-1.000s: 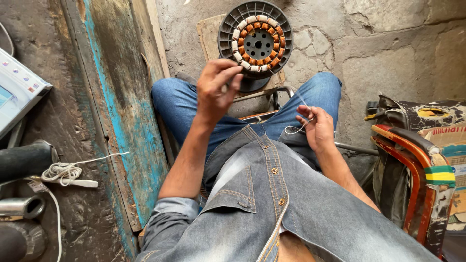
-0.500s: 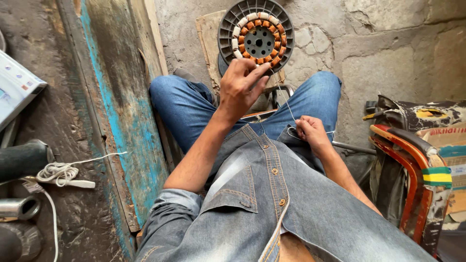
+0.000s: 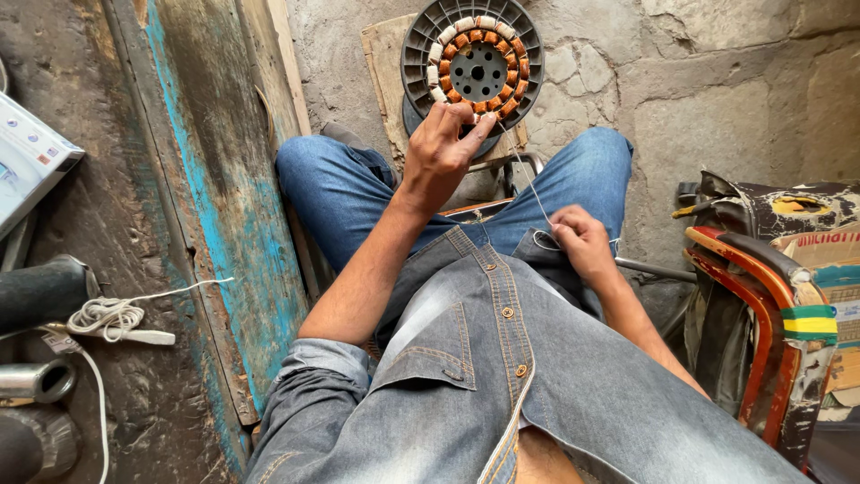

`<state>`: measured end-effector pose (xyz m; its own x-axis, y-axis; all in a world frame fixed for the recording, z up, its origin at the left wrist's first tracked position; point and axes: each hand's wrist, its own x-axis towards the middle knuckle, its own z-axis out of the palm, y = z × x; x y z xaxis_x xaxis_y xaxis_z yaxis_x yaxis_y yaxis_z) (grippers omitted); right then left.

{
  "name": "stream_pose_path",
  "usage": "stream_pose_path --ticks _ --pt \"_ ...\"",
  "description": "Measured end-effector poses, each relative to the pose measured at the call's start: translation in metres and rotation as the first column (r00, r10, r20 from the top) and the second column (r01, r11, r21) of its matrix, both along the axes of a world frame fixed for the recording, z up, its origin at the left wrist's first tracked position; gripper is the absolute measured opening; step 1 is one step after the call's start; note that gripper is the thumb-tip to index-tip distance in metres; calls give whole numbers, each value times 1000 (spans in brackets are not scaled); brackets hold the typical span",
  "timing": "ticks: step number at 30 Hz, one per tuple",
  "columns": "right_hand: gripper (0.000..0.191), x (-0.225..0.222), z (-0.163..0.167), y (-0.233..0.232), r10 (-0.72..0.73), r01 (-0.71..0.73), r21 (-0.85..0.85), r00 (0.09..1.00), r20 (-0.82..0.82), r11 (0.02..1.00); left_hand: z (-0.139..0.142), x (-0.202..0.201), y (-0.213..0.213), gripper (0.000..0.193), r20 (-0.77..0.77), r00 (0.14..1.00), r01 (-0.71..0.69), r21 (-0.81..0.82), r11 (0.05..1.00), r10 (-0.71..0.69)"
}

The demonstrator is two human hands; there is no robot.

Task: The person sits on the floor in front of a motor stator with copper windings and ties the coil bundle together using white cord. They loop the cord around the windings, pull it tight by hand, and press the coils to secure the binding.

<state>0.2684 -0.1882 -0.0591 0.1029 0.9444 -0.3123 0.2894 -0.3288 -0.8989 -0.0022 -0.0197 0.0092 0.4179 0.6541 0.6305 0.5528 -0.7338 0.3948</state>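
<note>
Left hand (image 3: 441, 152) fingertips pinching at lower rim of round dark motor stator with copper-wound coils (image 3: 472, 61), propped ahead between knees. Right hand (image 3: 580, 240) grip pressed together on thin wire strand (image 3: 528, 184).

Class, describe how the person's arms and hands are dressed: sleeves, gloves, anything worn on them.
Both hands are bare: no gloves, rings or watch show on the left hand or the right hand. The left forearm is bare below a faded blue denim sleeve rolled up near the elbow. The right forearm is bare too; its sleeve cannot be seen.
</note>
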Motion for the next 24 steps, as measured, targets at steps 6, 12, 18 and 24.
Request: stream_pose_path --ticks 6,12,18,24 --pt "30 -10 77 7 364 -199 551 908 -206 810 -3 1 2 38 40 999 -4 20 1000 4" --pt "35 -13 85 -1 364 -99 404 659 -658 909 -4 2 0 37 74 997 -6 23 1000 4" --pt "31 -18 32 8 22 45 79 726 -688 996 -4 4 -1 36 76 997 -7 19 1000 5" --pt "33 -19 9 9 -91 124 -12 658 -747 992 -8 5 0 37 78 997 -12 21 1000 10"
